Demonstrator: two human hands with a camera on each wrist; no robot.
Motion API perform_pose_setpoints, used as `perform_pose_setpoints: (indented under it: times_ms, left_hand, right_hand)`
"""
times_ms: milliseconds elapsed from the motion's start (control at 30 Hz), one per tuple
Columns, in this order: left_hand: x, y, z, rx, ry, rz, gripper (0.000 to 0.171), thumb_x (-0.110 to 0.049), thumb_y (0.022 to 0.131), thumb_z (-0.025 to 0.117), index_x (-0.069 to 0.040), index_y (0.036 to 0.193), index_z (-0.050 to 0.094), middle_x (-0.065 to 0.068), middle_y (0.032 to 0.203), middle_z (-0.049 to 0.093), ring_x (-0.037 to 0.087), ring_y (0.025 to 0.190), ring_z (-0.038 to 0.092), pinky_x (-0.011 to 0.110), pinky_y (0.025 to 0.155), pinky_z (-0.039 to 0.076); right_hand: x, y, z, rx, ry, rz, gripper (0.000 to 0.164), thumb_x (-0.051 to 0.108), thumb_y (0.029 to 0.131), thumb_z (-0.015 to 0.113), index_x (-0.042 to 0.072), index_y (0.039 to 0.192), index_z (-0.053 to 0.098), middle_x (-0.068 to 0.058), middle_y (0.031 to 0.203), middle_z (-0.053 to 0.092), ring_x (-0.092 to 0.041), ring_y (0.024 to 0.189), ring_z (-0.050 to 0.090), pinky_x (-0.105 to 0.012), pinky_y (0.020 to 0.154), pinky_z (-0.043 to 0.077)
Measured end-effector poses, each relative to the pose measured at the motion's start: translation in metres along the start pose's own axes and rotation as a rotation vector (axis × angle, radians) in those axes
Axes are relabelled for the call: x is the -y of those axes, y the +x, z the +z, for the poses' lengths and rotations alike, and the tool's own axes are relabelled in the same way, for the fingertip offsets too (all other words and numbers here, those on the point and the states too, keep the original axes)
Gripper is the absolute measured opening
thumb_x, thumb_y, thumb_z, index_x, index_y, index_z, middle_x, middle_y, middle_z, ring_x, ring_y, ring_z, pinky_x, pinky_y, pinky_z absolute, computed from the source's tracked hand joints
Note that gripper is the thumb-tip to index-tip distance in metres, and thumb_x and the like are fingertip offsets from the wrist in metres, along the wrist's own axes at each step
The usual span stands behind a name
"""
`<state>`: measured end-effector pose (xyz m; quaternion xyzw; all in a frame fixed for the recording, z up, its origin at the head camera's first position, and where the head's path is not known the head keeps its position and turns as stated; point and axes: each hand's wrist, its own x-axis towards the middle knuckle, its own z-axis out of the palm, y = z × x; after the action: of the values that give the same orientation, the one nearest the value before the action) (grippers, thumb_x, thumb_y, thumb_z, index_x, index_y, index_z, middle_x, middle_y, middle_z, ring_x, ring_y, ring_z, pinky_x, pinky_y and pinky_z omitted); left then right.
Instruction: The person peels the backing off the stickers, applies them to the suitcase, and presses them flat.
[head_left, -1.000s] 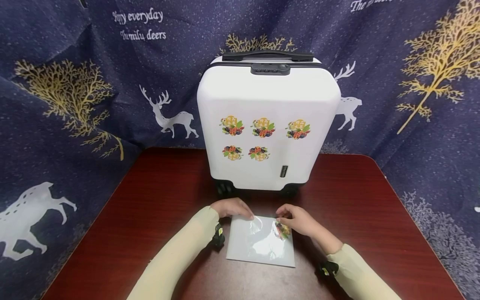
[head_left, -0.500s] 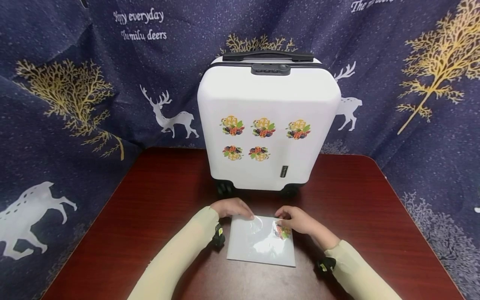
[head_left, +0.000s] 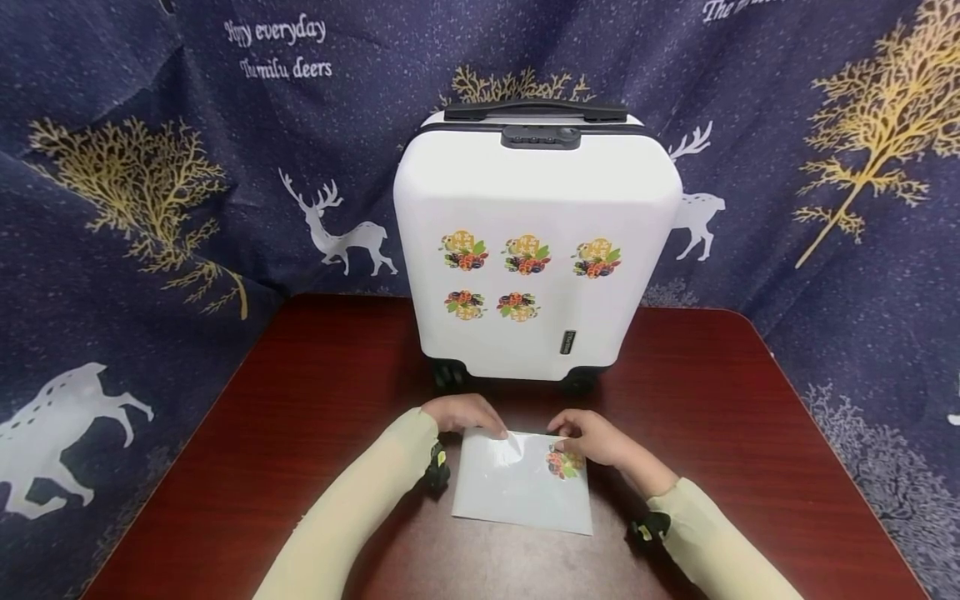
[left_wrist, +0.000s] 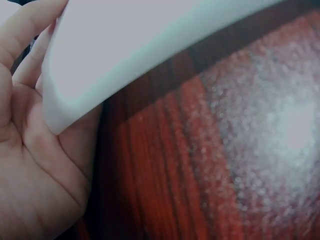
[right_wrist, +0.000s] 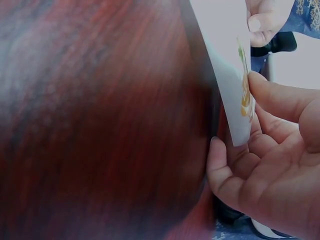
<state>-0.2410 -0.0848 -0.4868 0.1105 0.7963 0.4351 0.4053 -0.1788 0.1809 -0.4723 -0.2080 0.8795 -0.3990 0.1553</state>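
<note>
A white glossy sticker sheet (head_left: 517, 496) is held just above the table in front of the suitcase. One fruit sticker (head_left: 564, 467) shows in its far right corner. My left hand (head_left: 467, 413) pinches the sheet's far left edge, thumb on top. In the left wrist view, the sheet's corner (left_wrist: 75, 95) lies against the palm and fingers. My right hand (head_left: 597, 439) holds the far right corner; its thumb (right_wrist: 272, 92) touches the sheet's edge beside the sticker, and its curled fingers are behind the sheet, as the right wrist view shows.
A white suitcase (head_left: 540, 183) with black handle and wheels stands upright behind the hands. Several matching fruit stickers are on its front in two rows, three above and two below. The dark red table (head_left: 322, 383) reaches back to a blue deer-print cloth (head_left: 337, 125).
My right hand has shifted very slightly left, and its thumb now leaves more of the sticker in sight. Glare on the sheet has moved toward its far left. The left hand stays nearly still.
</note>
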Motion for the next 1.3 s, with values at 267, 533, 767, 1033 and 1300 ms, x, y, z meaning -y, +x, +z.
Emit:
perform_pose_setpoints:
  times_ms: [267, 533, 767, 1033, 1300]
  left_hand:
    - [0.0, -0.001, -0.001, 0.028, -0.009, 0.008, 0.031, -0.017, 0.087, 0.075, 0.003, 0.111, 0.077, 0.004, 0.093, 0.077, 0.011, 0.074, 0.067, 0.027, 0.07, 0.059]
    - [-0.006, -0.001, 0.0, 0.01, 0.116, 0.047, 0.033, -0.021, 0.084, 0.078, -0.003, 0.112, 0.078, 0.009, 0.112, 0.078, 0.009, 0.089, 0.066, 0.025, 0.083, 0.056]
    - [-0.018, 0.001, 0.01, -0.019, 0.179, 0.058, 0.03, -0.028, 0.086, 0.076, -0.01, 0.11, 0.08, 0.003, 0.105, 0.078, 0.008, 0.083, 0.063, 0.024, 0.073, 0.053]
    - [-0.035, 0.011, 0.026, -0.016, 0.262, 0.133, 0.033, -0.028, 0.089, 0.071, -0.007, 0.113, 0.079, 0.005, 0.111, 0.077, 0.006, 0.084, 0.056, 0.019, 0.074, 0.047]
    - [-0.041, 0.017, 0.033, -0.023, 0.286, 0.154, 0.032, -0.029, 0.089, 0.071, -0.008, 0.112, 0.079, 0.006, 0.12, 0.076, 0.003, 0.089, 0.058, 0.018, 0.079, 0.047]
  right_hand:
    - [0.001, -0.001, -0.001, 0.011, 0.026, 0.012, 0.02, -0.001, 0.089, 0.072, -0.005, 0.107, 0.068, -0.011, 0.088, 0.065, -0.013, 0.082, 0.055, -0.023, 0.068, 0.047]
    - [0.0, -0.001, -0.001, 0.017, 0.051, 0.024, 0.021, 0.0, 0.088, 0.073, -0.006, 0.107, 0.068, -0.011, 0.085, 0.066, -0.013, 0.08, 0.055, -0.023, 0.067, 0.047]
    - [0.0, -0.001, 0.001, 0.016, 0.062, 0.028, 0.019, -0.001, 0.088, 0.073, -0.006, 0.106, 0.068, -0.01, 0.086, 0.066, -0.013, 0.081, 0.056, -0.022, 0.068, 0.048]
    - [0.0, 0.001, 0.002, 0.011, 0.059, 0.037, 0.019, -0.002, 0.088, 0.071, -0.005, 0.107, 0.069, -0.008, 0.087, 0.066, -0.013, 0.081, 0.055, -0.021, 0.067, 0.048]
    - [0.0, 0.0, 0.001, -0.005, 0.044, 0.02, 0.018, -0.001, 0.088, 0.072, -0.005, 0.105, 0.069, -0.009, 0.087, 0.066, -0.013, 0.082, 0.055, -0.021, 0.068, 0.047]
